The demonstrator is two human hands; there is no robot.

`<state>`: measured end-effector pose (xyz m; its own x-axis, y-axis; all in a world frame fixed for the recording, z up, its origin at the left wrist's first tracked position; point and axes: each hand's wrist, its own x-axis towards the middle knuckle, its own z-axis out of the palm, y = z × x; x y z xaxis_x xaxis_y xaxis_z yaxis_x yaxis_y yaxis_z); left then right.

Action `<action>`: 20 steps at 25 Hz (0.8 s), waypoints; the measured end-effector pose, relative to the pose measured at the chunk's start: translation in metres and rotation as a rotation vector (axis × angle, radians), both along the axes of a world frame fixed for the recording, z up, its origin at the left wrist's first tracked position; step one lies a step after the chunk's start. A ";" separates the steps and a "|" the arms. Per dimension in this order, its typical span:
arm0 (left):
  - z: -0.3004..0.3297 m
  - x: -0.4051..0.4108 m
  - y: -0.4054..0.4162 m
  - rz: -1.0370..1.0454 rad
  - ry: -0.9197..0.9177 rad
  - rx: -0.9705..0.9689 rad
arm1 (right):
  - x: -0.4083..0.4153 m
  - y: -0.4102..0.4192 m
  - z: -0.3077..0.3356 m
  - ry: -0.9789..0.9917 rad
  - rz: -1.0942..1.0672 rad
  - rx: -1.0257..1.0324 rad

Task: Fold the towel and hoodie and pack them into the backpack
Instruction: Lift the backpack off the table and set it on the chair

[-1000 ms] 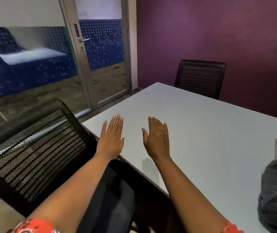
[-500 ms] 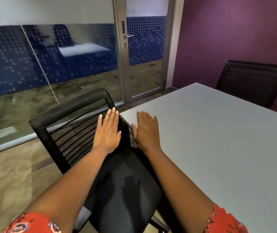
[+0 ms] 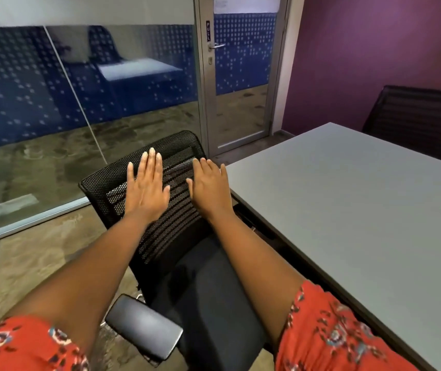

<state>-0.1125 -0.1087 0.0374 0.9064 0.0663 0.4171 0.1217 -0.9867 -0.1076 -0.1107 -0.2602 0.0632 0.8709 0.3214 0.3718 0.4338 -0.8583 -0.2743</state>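
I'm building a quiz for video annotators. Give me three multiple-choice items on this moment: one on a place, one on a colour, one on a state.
1. Where are both hands?
A. In front of the mesh chair back
B. Flat on the grey table
C. On the door handle

2. What colour is the wall behind the table?
A. Purple
B. Green
C. Yellow

3. How are the hands?
A. Open, fingers straight, holding nothing
B. Curled round a towel
C. Pinching a zip

Answers:
1 A: the left hand and right hand show against the mesh chair back, left of the grey table.
2 A: the wall is purple.
3 A: the fingers are straight and no towel, hoodie or backpack is in view.
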 end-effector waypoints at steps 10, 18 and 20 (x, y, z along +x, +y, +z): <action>-0.012 0.045 0.160 0.088 0.133 -0.143 | 0.043 0.132 -0.018 0.097 -0.004 -0.066; -0.034 0.084 0.214 -0.027 0.385 -0.204 | 0.073 0.202 -0.044 0.231 0.045 -0.103; -0.034 0.090 0.220 -0.083 0.388 -0.317 | 0.076 0.221 -0.052 0.297 0.081 -0.112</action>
